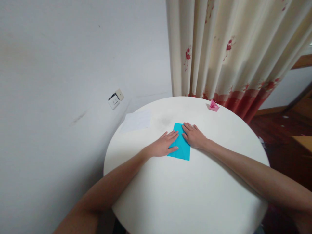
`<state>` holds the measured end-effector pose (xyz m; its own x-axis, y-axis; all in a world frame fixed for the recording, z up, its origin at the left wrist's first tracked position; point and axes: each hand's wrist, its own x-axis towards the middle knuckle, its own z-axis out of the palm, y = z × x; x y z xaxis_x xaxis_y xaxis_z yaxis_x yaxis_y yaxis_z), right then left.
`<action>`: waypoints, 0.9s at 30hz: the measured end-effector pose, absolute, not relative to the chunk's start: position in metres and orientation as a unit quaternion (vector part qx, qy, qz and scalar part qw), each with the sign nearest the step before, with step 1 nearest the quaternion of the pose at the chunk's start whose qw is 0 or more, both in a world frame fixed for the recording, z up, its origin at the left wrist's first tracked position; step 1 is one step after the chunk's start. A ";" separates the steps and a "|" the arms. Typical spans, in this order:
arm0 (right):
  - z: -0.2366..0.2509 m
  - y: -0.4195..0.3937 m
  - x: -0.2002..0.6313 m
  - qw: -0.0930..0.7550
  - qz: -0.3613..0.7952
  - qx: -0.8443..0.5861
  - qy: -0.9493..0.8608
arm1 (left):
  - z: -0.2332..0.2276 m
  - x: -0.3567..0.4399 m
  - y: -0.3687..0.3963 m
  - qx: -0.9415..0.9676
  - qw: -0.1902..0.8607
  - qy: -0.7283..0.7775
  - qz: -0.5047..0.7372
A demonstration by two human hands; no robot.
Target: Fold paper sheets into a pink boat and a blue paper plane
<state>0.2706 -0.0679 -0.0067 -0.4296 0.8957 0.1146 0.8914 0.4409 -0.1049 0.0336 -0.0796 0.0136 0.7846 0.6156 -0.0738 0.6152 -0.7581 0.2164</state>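
Both hands lie flat and unclenched on the folded turquoise paper rectangle (pixel 180 144) near the centre of the round white table (pixel 185 195): left hand (pixel 162 145) on its left edge, right hand (pixel 195 136) on its right edge. I judge a fold is being pressed; sharpening the crease needs firm fingertip strokes. Count: 1 turquoise paper, 1 white paper sheet (pixel 136 120) at the far-left edge, 1 small pink folded paper figure (pixel 214 106) at the far edge.

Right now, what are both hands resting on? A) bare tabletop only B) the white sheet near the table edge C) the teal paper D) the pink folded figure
C: the left hand and the right hand both lie flat on the teal paper, one on each side edge, while the white sheet and the pink folded figure sit untouched farther back on the round white table.
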 end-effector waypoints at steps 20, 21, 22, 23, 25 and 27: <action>-0.007 -0.062 0.272 0.087 0.048 -0.473 -0.875 | 0.013 0.032 -0.082 0.931 0.099 0.351 -0.018; -0.008 -0.060 0.273 0.085 0.046 -0.483 -0.870 | 0.014 0.032 -0.082 0.931 0.100 0.350 -0.017; -0.009 -0.059 0.274 0.083 0.044 -0.492 -0.865 | 0.014 0.032 -0.082 0.931 0.101 0.349 -0.016; -0.009 -0.058 0.274 0.082 0.042 -0.500 -0.861 | 0.015 0.032 -0.082 0.932 0.102 0.347 -0.016; -0.011 -0.056 0.275 0.083 0.037 -0.514 -0.853 | 0.015 0.032 -0.082 0.934 0.106 0.342 -0.016; -0.013 -0.054 0.276 0.085 0.032 -0.524 -0.847 | 0.014 0.032 -0.081 0.935 0.108 0.338 -0.012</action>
<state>0.2759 -0.0543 -0.0128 -0.4366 0.8930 0.1094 0.8820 0.4488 -0.1436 0.0317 -0.0813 0.0143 0.7709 0.6297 -0.0955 0.6349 -0.7480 0.1931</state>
